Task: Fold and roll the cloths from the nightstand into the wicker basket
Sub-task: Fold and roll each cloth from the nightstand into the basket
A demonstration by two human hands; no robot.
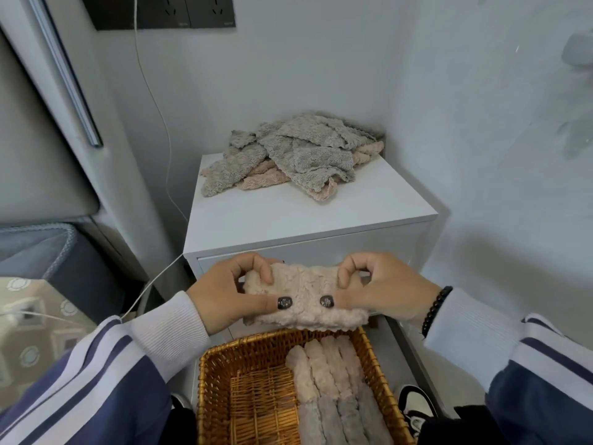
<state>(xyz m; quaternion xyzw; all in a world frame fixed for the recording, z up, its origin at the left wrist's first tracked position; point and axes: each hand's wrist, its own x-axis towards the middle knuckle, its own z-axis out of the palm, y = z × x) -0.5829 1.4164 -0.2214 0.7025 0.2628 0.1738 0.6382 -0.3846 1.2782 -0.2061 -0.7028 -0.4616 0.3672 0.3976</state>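
Cloths: one beige cloth (305, 297) is pinched by the fingers of both left hand (224, 293) and right hand (385, 290) above the wicker basket (221, 380). Four rolls (333, 393) line the basket's right side. A loose pile (295, 152) covers the nightstand's (288, 216) back edge.

Both hands hold a folded beige cloth (305, 295) in the air above the far rim of a wicker basket (218, 380). The left hand (224, 293) pinches its left end and the right hand (382, 290) pinches its right end, thumbs pressed on the near face and fingers curled over the top edge. Inside the basket, rolled cloths (333, 393) lie side by side along the right half, beige ones farther away and grey ones nearer. Behind the hands stands a white nightstand (369, 200) with a loose pile of grey and beige cloths (295, 152) on its back part. A white cable (154, 101) hangs down the wall to the left.
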